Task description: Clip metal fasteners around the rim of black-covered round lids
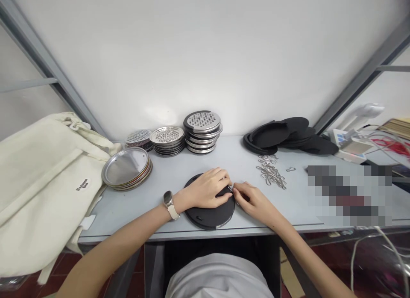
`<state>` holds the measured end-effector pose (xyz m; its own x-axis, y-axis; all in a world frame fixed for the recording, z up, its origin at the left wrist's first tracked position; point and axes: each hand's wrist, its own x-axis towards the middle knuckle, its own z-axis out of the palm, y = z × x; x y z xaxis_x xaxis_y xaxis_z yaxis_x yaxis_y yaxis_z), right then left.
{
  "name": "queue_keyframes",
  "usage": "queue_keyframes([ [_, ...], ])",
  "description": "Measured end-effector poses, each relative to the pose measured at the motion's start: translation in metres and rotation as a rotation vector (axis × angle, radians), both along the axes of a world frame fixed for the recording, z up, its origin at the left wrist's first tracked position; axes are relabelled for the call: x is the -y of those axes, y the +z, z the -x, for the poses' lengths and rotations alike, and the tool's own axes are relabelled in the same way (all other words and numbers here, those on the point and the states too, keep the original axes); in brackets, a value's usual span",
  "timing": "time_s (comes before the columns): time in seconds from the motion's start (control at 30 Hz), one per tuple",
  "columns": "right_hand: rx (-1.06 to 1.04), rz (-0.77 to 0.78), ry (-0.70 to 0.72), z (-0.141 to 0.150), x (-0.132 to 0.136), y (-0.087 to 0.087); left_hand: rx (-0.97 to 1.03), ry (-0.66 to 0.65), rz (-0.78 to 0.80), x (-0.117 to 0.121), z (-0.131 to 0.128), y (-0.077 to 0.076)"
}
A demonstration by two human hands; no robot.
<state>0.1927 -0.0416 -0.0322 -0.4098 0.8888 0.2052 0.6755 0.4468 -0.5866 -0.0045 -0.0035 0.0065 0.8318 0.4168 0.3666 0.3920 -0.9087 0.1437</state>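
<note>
At my far left a cream bag (38,174) leans against the table (128,212), bearing a pale round label (83,184) with two lines of dark lettering; the top line seems to start with a P, but I can't read the rest. Just beside the bag sits a stack of round metal plates (126,167), the top one shiny and plain. Behind, by the wall, stand a low stack of perforated discs (138,137), a second stack (167,135) touching or nearly touching it, and a taller stack (203,122) with a black band partly around its top.

On my left wrist is a watch (168,198), its face dark. My left hand (208,187) lies palm down over a black disc (208,216) near the table's front edge, half open, fingers bent and thumb apart from the forefinger; I can't tell whether its fingertips grip anything. At the disc's right side, my right hand (251,200) is curled, thumb and forefinger pinched on a small metal clip (230,188).

Farther right lie a pile of metal clips (272,174), one loose clip (290,169) just beside it, and heaped black covers (272,135) behind. A pixelated patch (349,195) hides part of the tabletop.
</note>
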Motion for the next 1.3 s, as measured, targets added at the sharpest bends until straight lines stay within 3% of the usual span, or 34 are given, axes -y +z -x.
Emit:
queue_keyframes([
  [1.3, 0.009, -0.049, 0.044, 0.0028, 0.0015, 0.0069, -0.017, 0.0, -0.025, 0.0003, -0.0016, -0.0016],
])
